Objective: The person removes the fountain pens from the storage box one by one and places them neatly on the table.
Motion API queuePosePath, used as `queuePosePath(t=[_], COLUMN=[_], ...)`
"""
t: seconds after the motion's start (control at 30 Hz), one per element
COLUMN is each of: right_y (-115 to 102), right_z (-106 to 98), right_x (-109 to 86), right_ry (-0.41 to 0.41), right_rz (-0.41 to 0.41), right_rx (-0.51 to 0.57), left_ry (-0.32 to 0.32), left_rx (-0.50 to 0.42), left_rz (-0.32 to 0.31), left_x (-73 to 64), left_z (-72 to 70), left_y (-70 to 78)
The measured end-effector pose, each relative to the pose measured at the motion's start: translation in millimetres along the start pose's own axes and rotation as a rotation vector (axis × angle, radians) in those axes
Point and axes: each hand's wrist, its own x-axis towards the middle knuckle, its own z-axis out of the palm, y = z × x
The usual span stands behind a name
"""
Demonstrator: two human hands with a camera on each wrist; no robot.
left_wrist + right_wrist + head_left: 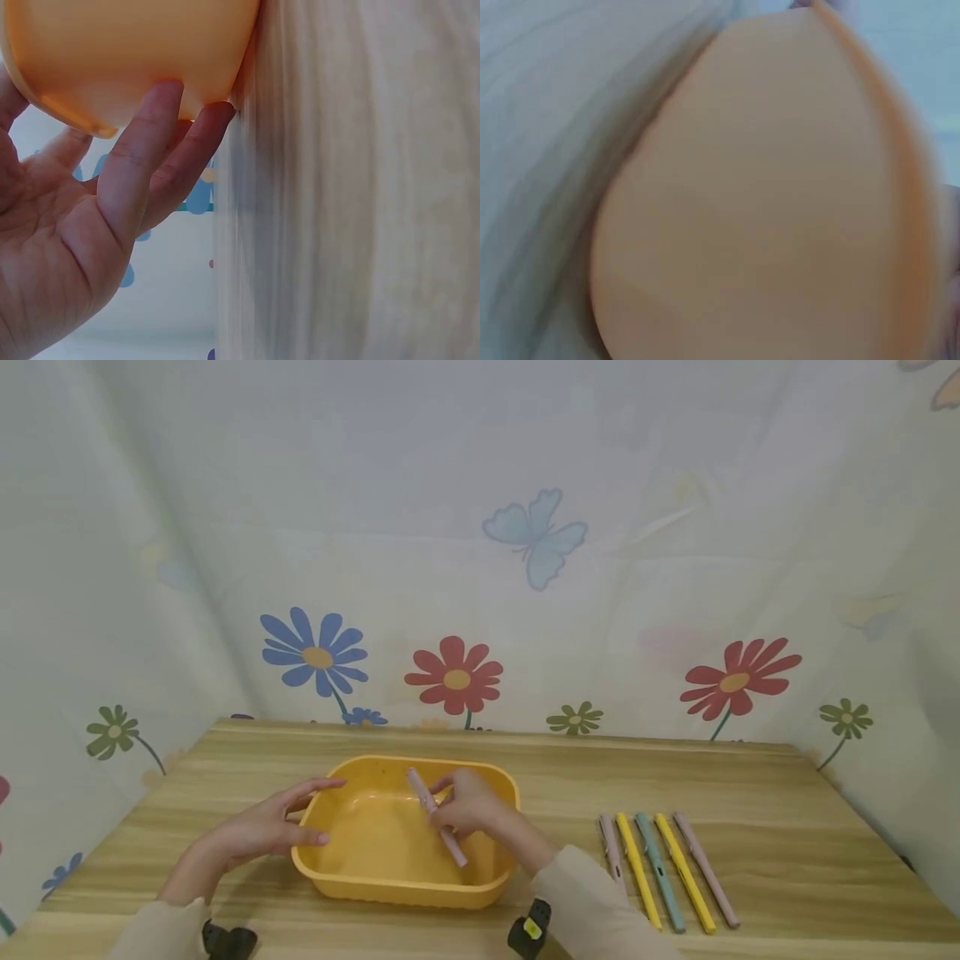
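Observation:
A yellow plastic basin point(390, 893) stands on the table. My left hand point(258, 828) holds its left end, thumb and index finger reaching over the rim. Seen from the left wrist, other fingers of the left hand point(97, 202) rest against the outer wall of the basin point(135, 45). Over the basin's right half, my right hand point(468, 806) pinches a pale pink pen point(452, 847) near its middle, tilted across the opening. The right wrist view shows mostly the basin's blurred outer wall point(742, 195); the pen is hidden there.
Right of the basin, several pens lie side by side: a pink pen point(611, 852), a yellow pen point(639, 870), a blue-green pen point(660, 872), another yellow pen point(686, 874) and another pink pen point(706, 870). A flower-printed curtain point(390, 568) hangs behind the wooden table point(810, 860).

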Motion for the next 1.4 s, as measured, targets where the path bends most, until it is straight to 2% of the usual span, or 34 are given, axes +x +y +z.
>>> queuePosePath(t=[0.27, 0.43, 0.57, 0.67, 0.87, 1.17, 1.4], right_y=[2.7, 7.9, 17.7, 28.6, 55.9, 108.0, 146.0], right_z=[-43.5, -71.7, -93.9, -110.1, -143.0, -183.8, -206.0], right_x=[-18.8, -32.1, -45.5, -55.5, -74.5, -107.3, -131.6], right_ry=[0.007, 0.077, 0.146, 0.174, 0.219, 0.315, 0.338], right_rz=[-0.068, -0.098, -0.103, -0.103, -0.079, 0.038, 0.087], right_rx=[0.164, 0.186, 0.160, 0.141, 0.124, -0.001, -0.025], left_ry=[0.022, 0.044, 0.040, 0.038, 0.068, 0.064, 0.079], left_rx=[0.038, 0.065, 0.067, 0.069, 0.083, 0.074, 0.093], left_rz=[0.009, 0.004, 0.005, 0.008, -0.027, -0.020, -0.034], left_x=[0.3, 0.9, 0.0, -0.5, -0.1, 0.6, 0.9], left_z=[1.1, 1.0, 0.6, 0.7, 1.5, 0.8, 0.6], left_y=[0.1, 2.0, 3.3, 4.0, 3.6, 1.5, 0.8])
